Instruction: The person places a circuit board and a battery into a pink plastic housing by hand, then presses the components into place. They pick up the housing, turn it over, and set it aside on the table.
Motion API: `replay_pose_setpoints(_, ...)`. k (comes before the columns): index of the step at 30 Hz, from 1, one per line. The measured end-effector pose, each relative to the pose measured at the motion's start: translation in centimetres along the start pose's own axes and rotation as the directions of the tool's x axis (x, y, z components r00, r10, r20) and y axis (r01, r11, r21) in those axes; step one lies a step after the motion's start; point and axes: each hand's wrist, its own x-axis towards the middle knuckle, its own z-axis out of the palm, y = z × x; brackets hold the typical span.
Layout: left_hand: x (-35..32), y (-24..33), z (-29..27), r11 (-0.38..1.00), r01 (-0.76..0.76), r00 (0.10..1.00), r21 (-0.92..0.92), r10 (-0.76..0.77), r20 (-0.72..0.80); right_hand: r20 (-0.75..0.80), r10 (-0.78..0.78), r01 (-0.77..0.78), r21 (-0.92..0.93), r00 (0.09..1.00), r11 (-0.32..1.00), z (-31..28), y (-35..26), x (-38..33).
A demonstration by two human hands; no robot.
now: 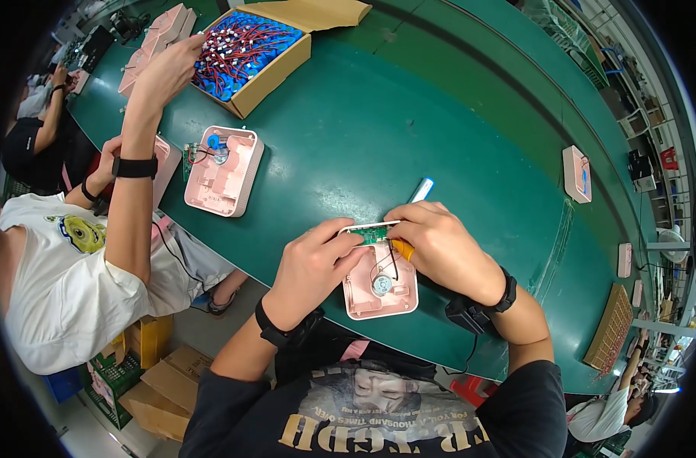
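Note:
A pink plastic housing (pixel 363 301), open side up, lies at the near edge of the table in front of me. Inside it sits a round silver part (pixel 381 285) with thin wires. Across its far end is a green circuit board (pixel 374 235). My left hand (pixel 313 263) is closed at the board's left end, fingertips pressing on it. My right hand (pixel 443 248) curls over the housing's far right corner, its fingertips partly hidden. Beneath those fingers shows a yellow piece (pixel 403 249) beside a black wire. Just beyond lies a blue-and-white tube (pixel 422 189).
Another pink housing (pixel 245 172) with a board hanging out stands left. Behind it, a co-worker's hand (pixel 181 65) reaches to a cardboard box (pixel 275 75) of blue cells with red-black leads. A black device (pixel 468 314) sits by my right forearm. Further right are a housing (pixel 573 174) and a brown tray (pixel 609 328).

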Motion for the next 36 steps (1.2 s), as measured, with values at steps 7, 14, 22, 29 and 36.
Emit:
replay_pose_setpoints(7, 0.5, 0.1, -0.2, 1.000, -0.006, 1.000, 0.000, 0.006, 0.025, -0.002, 0.027, -0.027, 0.020, 1.000, 0.999, 0.0, 0.2, -0.2)
replay_pose_setpoints(14, 1.0, 0.6, -0.6, 0.995, 0.084, 0.995, -0.058, -0.081, 0.049, 0.088, 0.168, -0.182, 0.179, 0.982, 0.967, -0.6, -0.2, 0.2)
replay_pose_setpoints(22, 0.4, -0.1, -0.1, 1.000, -0.010, 0.999, -0.003, 0.010, 0.040, -0.022, 0.015, -0.016, -0.046, 1.000, 0.999, 0.6, 0.0, -0.4)
replay_pose_setpoints(29, 0.5, 0.1, 0.0, 0.998, -0.023, 0.999, 0.050, 0.022, 0.031, 0.026, 0.038, -0.037, -0.035, 0.999, 0.999, 0.8, 0.5, -0.2)
replay_pose_setpoints(36, 1.1, 0.0, -1.1, 0.999, -0.030, 0.993, 0.042, 0.025, 0.119, -0.026, -0.045, 0.045, 0.005, 0.999, 0.999, -2.5, 2.5, 0.7)
